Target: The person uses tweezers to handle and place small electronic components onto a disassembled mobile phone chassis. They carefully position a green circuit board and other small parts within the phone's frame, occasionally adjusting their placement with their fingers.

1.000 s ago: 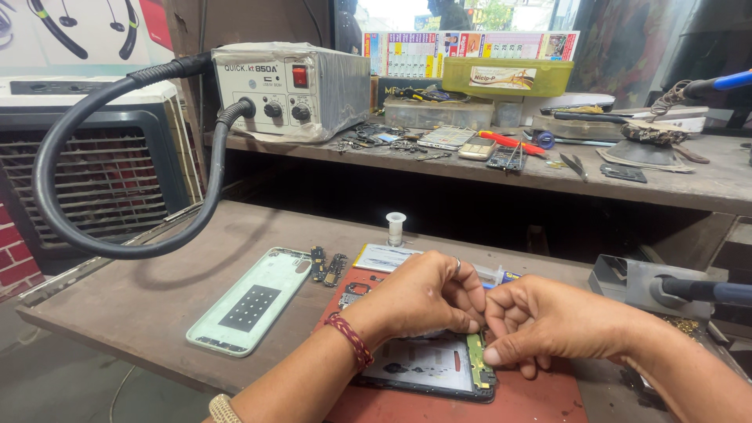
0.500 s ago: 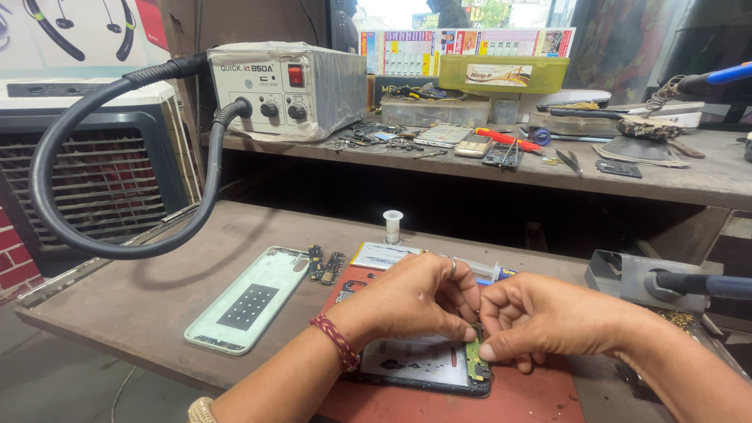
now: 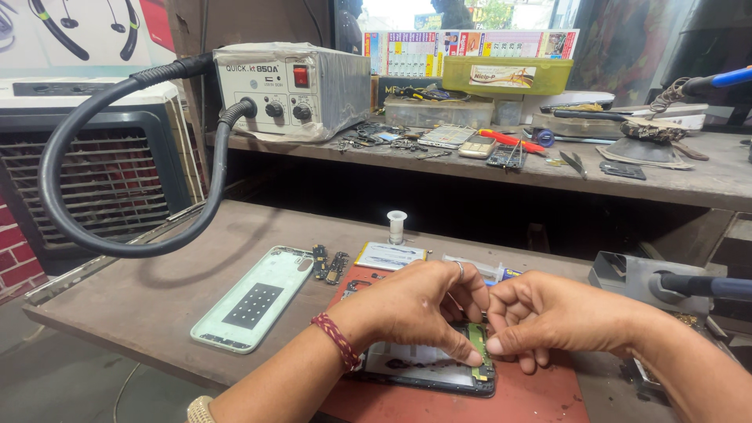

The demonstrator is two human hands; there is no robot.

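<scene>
Phone [image 3: 427, 366], opened and lying on the red mat at lower centre of the frame, wants steady pressure: left hand [image 3: 415, 309] and right hand [image 3: 548, 317] pinch its green board [image 3: 479, 352] with fingertips pressed together.

Fingers [image 3: 470, 356] slightly lower on phone [image 3: 423, 368]

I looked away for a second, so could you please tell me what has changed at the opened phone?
Hardly anything: both hands, left and right, stay pinched together over the green circuit board at the edge of the opened dark phone. The pale green back cover and small white bottle have not moved.
</scene>
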